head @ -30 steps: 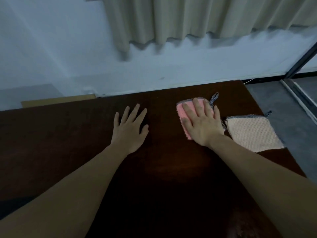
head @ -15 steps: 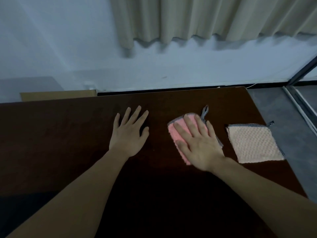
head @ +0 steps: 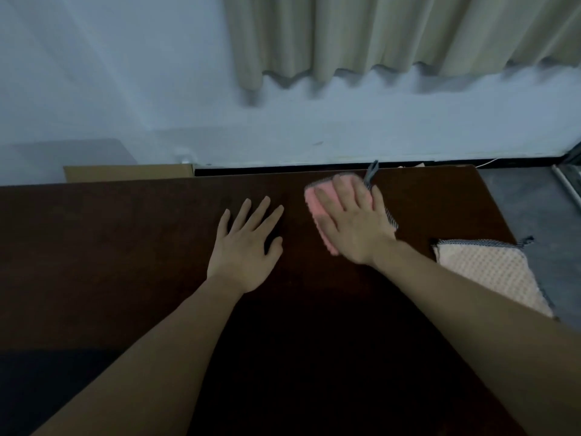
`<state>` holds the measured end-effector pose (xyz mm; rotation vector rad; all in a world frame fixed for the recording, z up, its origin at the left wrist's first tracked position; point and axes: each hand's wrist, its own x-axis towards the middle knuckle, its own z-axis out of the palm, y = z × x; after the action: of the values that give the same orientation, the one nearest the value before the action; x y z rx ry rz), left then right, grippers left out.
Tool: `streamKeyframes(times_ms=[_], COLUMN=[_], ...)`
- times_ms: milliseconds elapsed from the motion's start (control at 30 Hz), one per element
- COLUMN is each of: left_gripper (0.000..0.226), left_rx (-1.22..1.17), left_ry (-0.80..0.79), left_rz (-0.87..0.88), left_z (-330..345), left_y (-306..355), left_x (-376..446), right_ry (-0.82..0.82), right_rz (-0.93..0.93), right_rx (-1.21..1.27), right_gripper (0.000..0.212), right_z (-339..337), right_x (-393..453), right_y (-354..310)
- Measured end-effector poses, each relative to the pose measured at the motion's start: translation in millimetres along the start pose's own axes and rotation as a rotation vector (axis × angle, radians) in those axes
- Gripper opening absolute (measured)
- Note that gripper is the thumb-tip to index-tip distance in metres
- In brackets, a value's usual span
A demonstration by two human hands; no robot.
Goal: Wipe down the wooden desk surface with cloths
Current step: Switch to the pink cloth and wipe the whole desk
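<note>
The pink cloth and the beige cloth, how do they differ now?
The pink cloth lies under the flat right hand near the desk's far edge; the beige cloth lies untouched at the right edge. Pink is mostly covered, beige spread open. Both have dark trim.

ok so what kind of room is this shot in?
Probably a plain office or spare room, not a kitchen or workshop. A dark wooden desk stands against a pale wall, beige curtains hang above, and a cardboard box sits behind the desk's far edge.
</note>
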<state>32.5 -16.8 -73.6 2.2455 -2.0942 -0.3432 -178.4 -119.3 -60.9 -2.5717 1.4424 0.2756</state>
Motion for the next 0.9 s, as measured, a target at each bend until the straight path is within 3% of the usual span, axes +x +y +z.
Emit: streamKeyframes(times_ms=[200, 567, 900], left_gripper=[0.061, 0.06, 0.061], left_rx=[0.001, 0.007, 0.018], left_ry=[0.015, 0.012, 0.001], left_rz=[0.0, 0.017, 0.034], left_z=[0.5, 0.5, -0.8], left_y=[-0.1, -2.7, -2.0], left_x=[0.0, -0.6, 0.5], right_ry=[-0.067, 0.038, -0.039], right_rz=[-0.125, 0.128, -0.031], right_rx=[0.004, 0.055, 0.054], right_gripper=[0.06, 0.06, 0.059], right_z=[11.8, -6.2, 29.1], right_x=[-66.6, 55.8, -107.4], right_y=[-14.1, -1.9, -41.8])
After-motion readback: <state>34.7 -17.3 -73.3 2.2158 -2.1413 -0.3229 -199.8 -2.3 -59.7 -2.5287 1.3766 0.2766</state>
